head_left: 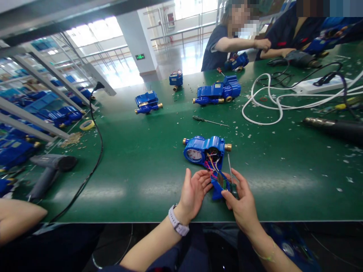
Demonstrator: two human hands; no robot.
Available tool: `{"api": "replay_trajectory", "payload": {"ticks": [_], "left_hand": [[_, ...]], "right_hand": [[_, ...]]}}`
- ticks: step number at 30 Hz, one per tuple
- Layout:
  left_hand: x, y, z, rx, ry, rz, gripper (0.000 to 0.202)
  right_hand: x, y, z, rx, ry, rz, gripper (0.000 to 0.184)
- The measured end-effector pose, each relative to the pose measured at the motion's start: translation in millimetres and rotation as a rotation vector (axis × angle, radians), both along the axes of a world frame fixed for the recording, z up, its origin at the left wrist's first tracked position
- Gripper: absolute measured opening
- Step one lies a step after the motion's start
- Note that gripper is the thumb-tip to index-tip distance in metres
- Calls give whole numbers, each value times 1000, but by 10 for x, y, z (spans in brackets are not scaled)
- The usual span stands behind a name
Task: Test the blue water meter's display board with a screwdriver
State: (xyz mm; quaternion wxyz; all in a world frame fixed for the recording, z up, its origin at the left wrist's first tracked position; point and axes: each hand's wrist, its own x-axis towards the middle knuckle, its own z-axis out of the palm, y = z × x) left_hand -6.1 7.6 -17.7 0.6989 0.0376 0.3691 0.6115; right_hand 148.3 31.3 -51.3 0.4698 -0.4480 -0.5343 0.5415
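Note:
A blue water meter (204, 151) with brass pipe ends lies on the green bench in front of me. Its round dial faces up, and thin coloured wires run from its opened side to a blue cover (217, 190) with a circuit board in it. Palm up, my left hand (195, 192) has its fingers stretched out against the cover's left edge. In my right hand (241, 198) is a screwdriver (233, 189) with a dark green handle, its shaft pointing up and away from me. The right fingertips are at the cover's right edge; whether they also grip it is unclear.
Another screwdriver (210, 121) lies beyond the meter, with more blue meters (217, 92) further back. Heat guns rest at left (51, 170) and right (334, 126). White cable (266, 122) loops by a power strip (317, 85). A co-worker (227, 45) sits opposite; someone's arm (19, 219) is at left.

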Motion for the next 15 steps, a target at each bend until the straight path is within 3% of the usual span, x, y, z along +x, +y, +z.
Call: {"api": "replay_trajectory", "payload": {"ticks": [4,8,15], "left_hand": [[152,57,-5,12,128,-56,61],[198,195,44,12,136,-102,65],[137,337,62,-115,96,-29,75]], "right_hand": [[-53,-42,-45,35,-38,-12,75],[-86,-98,-88,84,-74,-19,75],[-74,-130,-85,178,-86,40,63]]}}
